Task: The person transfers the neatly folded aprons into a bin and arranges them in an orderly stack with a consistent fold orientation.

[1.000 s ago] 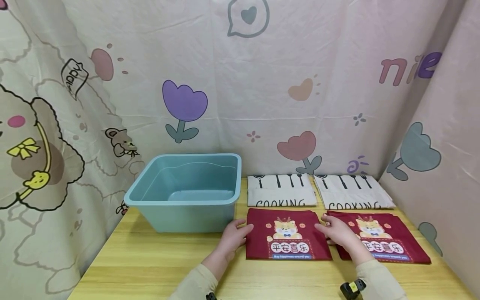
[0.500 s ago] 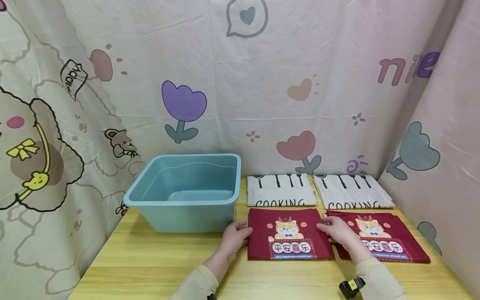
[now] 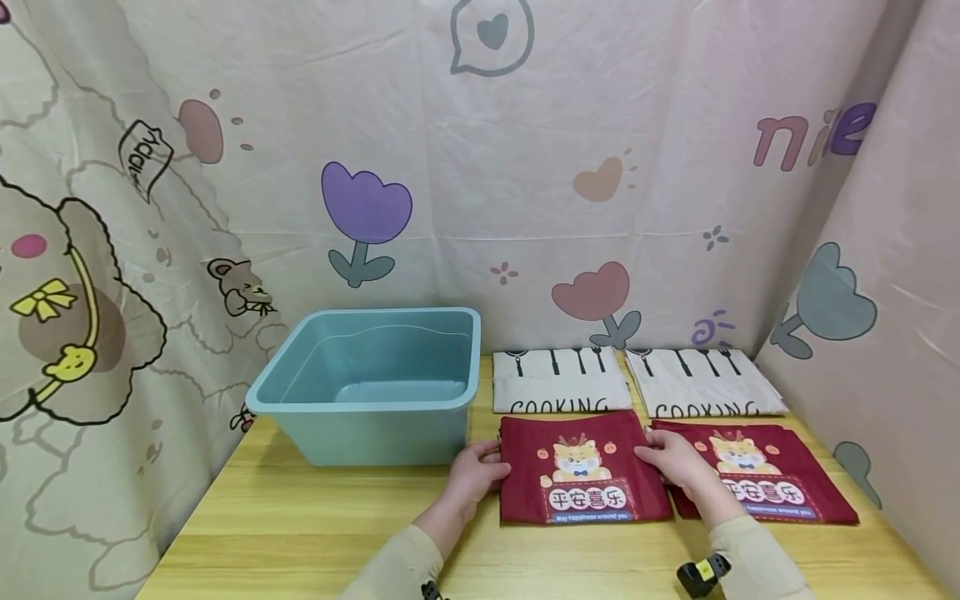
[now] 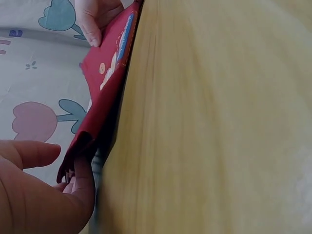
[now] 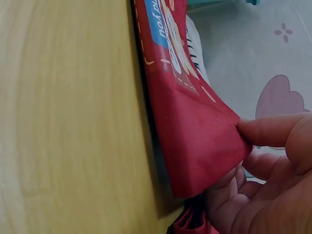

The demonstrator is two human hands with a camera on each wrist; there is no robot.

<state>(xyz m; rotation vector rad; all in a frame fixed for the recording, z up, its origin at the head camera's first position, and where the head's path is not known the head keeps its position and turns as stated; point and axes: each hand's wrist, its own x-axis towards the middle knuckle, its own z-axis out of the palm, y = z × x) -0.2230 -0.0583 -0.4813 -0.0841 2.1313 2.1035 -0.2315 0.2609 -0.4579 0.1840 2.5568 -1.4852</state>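
A folded dark red apron with a cartoon animal print lies in front of me in the head view, its edges raised at the sides. My left hand is at its left edge. In the left wrist view, the left fingers reach beneath the cloth and the thumb stands at its edge. My right hand pinches the right edge. The right wrist view shows that thumb on top of the cloth and the fingers underneath. A second folded red apron lies to the right, partly behind my right hand.
A light blue plastic tub stands at the left rear of the wooden table. Two folded white cloths with cooking prints lie side by side behind the red ones. A patterned curtain hangs along the back and sides.
The near red apron has shifted slightly right, and its upper edge has risen and tilted. My left hand has moved a little right with it; my right hand has barely moved.
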